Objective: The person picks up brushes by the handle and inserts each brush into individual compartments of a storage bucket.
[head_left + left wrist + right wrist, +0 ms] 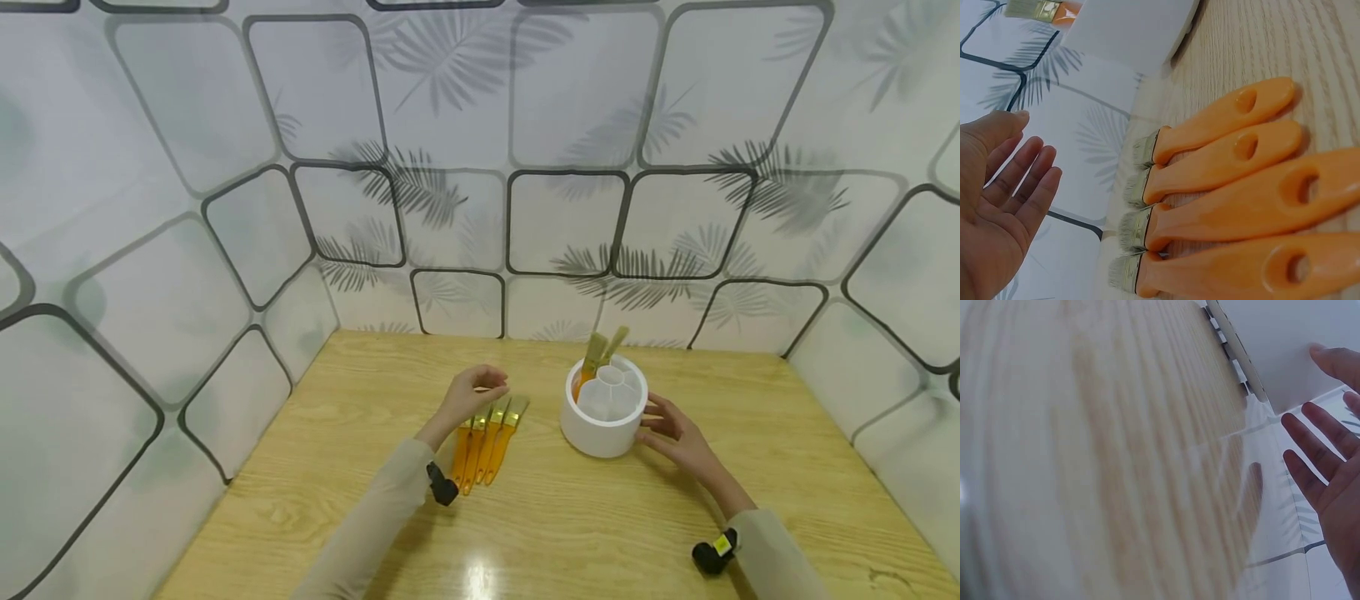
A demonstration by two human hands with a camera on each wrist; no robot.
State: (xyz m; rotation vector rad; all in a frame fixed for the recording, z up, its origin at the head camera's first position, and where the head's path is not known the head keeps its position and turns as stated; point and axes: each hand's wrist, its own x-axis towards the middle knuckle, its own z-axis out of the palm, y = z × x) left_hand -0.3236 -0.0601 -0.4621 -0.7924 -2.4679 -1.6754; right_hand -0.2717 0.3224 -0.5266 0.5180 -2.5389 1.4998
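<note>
four brushes lie flat, two more stand in a white holder

nearest, two pale sleeves (375, 521) are cut off by the lower edge of the head view, each with a small black device (442, 485) at the cuff. on the wooden table (555, 508), four orange paintbrushes (487, 450) lie side by side; the left hand (467, 398) hides some of their bristles, and two handles run out of the left wrist view. that hand is loosely bent over them, holding nothing. the right hand (678, 433) has its fingers extended beside the white holder (600, 435); whether all its fingertips touch is hard to make out. two upright brushes (588, 365) lean inside, lower ends partly hidden by rim and dividers. behind is a leaf-patterned wall (570, 221), its top cut off.
</note>
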